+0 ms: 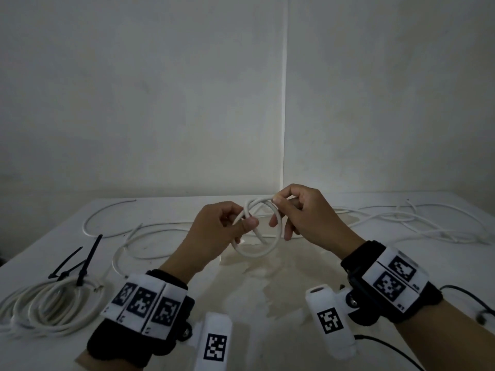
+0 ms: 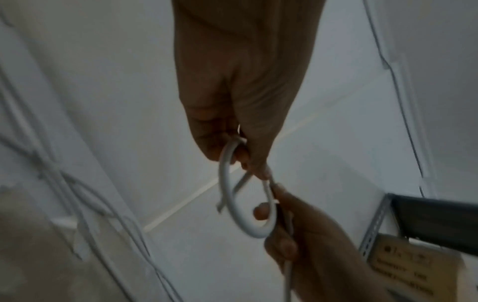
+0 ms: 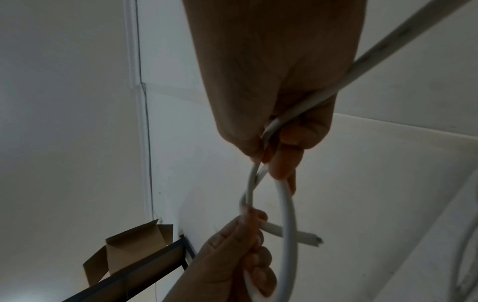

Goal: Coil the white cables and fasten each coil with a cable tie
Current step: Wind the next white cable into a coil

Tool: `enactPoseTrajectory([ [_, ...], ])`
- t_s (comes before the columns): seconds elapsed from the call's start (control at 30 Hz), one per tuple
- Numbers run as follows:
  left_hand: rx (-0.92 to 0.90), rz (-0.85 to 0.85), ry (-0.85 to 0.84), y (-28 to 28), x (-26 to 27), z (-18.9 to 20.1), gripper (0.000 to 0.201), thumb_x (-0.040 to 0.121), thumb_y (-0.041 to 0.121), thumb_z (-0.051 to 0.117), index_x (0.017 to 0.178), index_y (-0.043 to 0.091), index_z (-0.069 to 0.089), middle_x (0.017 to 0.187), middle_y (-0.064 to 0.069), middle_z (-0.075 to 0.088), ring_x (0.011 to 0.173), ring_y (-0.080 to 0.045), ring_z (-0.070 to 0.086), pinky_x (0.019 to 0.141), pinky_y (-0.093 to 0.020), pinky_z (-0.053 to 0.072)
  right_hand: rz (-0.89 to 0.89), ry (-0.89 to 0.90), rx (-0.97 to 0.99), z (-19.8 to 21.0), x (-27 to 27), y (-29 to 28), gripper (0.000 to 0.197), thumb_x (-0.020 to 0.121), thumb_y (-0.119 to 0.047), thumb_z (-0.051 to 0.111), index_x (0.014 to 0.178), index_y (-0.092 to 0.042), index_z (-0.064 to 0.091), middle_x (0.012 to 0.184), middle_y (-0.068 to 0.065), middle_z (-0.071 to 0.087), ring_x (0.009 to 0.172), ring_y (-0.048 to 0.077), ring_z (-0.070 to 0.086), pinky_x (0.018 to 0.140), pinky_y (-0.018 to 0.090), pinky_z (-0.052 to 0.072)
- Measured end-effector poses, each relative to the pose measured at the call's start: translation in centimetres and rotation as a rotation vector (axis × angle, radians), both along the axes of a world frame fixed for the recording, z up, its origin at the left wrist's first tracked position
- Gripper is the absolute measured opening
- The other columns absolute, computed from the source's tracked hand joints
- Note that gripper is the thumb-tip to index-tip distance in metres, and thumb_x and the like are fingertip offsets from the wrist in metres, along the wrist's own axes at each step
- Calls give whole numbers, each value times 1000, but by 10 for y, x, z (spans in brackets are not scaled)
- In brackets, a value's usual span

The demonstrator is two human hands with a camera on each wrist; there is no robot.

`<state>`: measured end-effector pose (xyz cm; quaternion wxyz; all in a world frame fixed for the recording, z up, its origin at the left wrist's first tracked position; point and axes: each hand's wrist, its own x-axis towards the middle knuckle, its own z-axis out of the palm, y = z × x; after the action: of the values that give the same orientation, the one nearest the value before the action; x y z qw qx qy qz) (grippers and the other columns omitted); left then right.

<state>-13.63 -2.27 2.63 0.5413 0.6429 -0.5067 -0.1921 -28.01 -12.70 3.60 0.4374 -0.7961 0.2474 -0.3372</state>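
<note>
Finished coil [image 1: 51,306]: one, near-left on the tabletop [image 1: 267,303], nearest the camera.
Cable ties [image 1: 77,263]: about three, black, at that coil's far edge.
Left hand [image 1: 214,236]: grip pinched on the small white loop [image 1: 263,231].
Right hand [image 1: 308,212]: grip pinching the loop's top, above mid-tabletop.
Loose cables [image 1: 401,220]: several, uncountable.

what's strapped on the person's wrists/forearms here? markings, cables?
Both hands are bare: left hand, right hand. Each wrist wears a black wristband wrapped by a white strip with black square fiducial tags; the right one is alike. A white cylindrical camera bearing a tag sits under each wrist, the right one too. Thin black cables trail from the right rig.
</note>
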Motion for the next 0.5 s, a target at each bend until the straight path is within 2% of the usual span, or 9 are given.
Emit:
enactPoseTrajectory([
  [0.07,-64,139,-240,-3,3,-3,12,79,16,71,71,10,66,50,6,54,42,-2,48,46,-10,38,52,53,28,4,-2,3,16,96,-22,46,84,-14,51,64,8,69,35,14,51,40,16,35],
  [0.17,-231,306,-591,-6,8,-6,13,81,12,67,71,4,66,56,1,54,44,-5,43,48,-10,35,152,68,149,8,-3,8,14,97,-21,42,87,-14,48,55,7,64,30,12,45,36,16,32],
  [0.23,-250,343,-720,-8,9,-6,16,78,15,62,69,3,66,55,-1,51,46,-12,41,47,-10,27,158,67,172,8,-2,7,14,97,-20,42,86,-13,48,51,5,62,28,11,40,36,17,31],
  [0.3,-204,340,-725,-9,9,-7,19,81,17,62,65,7,62,54,5,43,47,-15,38,48,-22,28,103,77,107,5,-1,3,15,96,-22,45,84,-14,52,50,0,60,30,9,37,38,18,32],
  [0.4,-97,276,-658,-8,10,-8,36,86,18,63,56,25,44,51,9,35,49,-8,36,50,-23,26,-34,73,-116,-2,0,-5,16,92,-26,51,77,-22,54,67,-9,59,46,2,46,52,17,35],
  [0.43,-62,261,-636,-8,10,-8,36,86,20,62,56,25,43,51,8,36,50,-8,37,50,-21,26,-50,65,-147,-4,0,-7,16,91,-27,53,76,-26,53,75,-11,57,51,0,49,55,15,36],
  [0.5,-24,229,-573,-6,9,-6,27,87,22,61,62,15,53,53,5,41,50,-9,38,52,-19,28,-28,54,-127,-9,1,-10,12,92,-28,52,80,-25,53,89,-10,57,64,3,52,63,14,37],
])
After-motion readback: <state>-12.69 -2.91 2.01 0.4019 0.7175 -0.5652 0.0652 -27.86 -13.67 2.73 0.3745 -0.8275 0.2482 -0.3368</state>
